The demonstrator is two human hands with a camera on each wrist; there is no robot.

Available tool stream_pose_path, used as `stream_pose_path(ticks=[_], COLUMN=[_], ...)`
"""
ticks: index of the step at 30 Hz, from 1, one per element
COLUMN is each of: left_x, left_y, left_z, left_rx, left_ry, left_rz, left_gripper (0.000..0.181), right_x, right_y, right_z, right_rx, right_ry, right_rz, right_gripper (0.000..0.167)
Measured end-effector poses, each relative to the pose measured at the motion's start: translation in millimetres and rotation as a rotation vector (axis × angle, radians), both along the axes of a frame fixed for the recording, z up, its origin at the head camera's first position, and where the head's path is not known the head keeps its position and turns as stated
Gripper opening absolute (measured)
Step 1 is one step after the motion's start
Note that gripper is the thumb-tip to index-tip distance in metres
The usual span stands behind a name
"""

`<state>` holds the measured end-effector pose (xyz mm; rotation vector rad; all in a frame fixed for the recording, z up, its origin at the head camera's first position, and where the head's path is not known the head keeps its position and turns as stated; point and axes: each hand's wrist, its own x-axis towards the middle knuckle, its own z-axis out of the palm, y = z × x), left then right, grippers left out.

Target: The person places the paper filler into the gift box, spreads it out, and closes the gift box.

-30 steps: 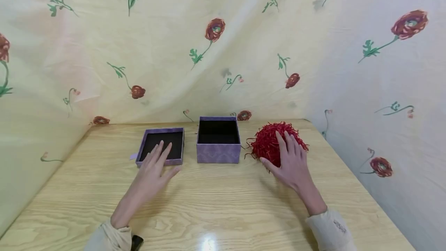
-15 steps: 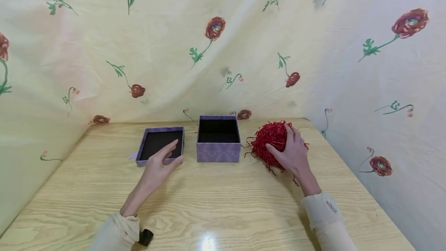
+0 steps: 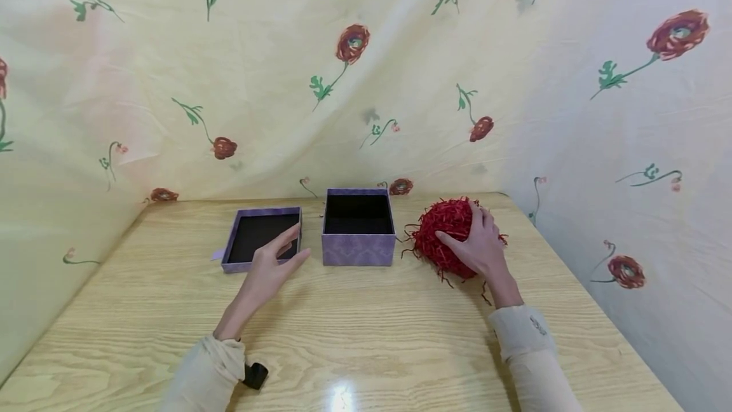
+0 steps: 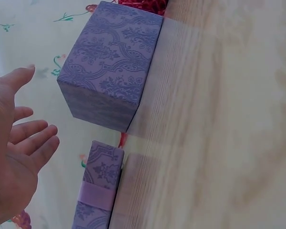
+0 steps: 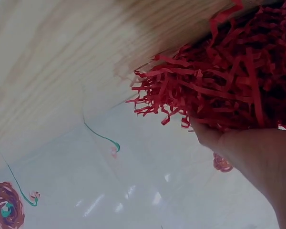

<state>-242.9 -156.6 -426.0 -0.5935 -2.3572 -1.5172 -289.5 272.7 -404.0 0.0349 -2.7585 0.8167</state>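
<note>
My right hand point(image 3: 480, 243) grips a heap of red shredded paper point(image 3: 446, 234) on the right of the table, thumb on the near left side and fingers over the far right. In the right wrist view, the red strips point(image 5: 219, 86) press against that hand point(image 5: 252, 152), and its fingertips are hidden. My left hand point(image 3: 271, 269) hovers before the box lid's point(image 3: 263, 237) near right corner, holding nothing. Its fingers are relaxed and the thumb stands apart in the left wrist view. Between the hands stands a purple patterned open box point(image 3: 358, 250) with a black inside.
The lid lies inside up, a lilac ribbon tab point(image 3: 218, 254) sticking out at its left. A floral cloth point(image 3: 274, 81) hangs behind and along both sides of the wooden table point(image 3: 354, 329). Loose red strands point(image 3: 486, 294) trail from the paper heap.
My right hand has gone from lying spread on the red shredded paper to curling round it. The left hand has drifted right, off the lid, its fingers turned toward the box.
</note>
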Motion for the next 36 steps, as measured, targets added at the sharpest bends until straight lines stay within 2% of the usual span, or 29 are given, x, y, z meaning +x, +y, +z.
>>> stream_pose_path(ticks=[8,15,23,31,36], left_x=[-11.8,-21.6,-32.0,-37.0,-39.2], left_y=[12.5,23.3,28.1,32.3,35.4], left_z=[-0.3,-3.4,-9.0,-12.1,-11.1], left_rx=[-0.008,0.011,0.028,0.081,0.080], left_ry=[0.005,-0.054,-0.085,-0.103,-0.097], left_rz=[0.021,0.019,0.023,-0.013,-0.019], left_gripper=[0.062,0.065,0.065,0.066,0.068], right_x=[-8.1,-11.8,-14.4,-15.0,-15.6], right_y=[4.0,4.2,2.8,0.7,-0.5], right_z=[0.9,-1.0,-1.0,-3.5,-5.6], right_rx=[-0.054,-0.045,-0.046,-0.036,-0.024], right_ry=[-0.088,-0.121,-0.155,-0.167,-0.173], right_rz=[0.019,0.016,0.012,0.019,0.014], right_gripper=[0.111,0.113,0.114,0.116,0.116])
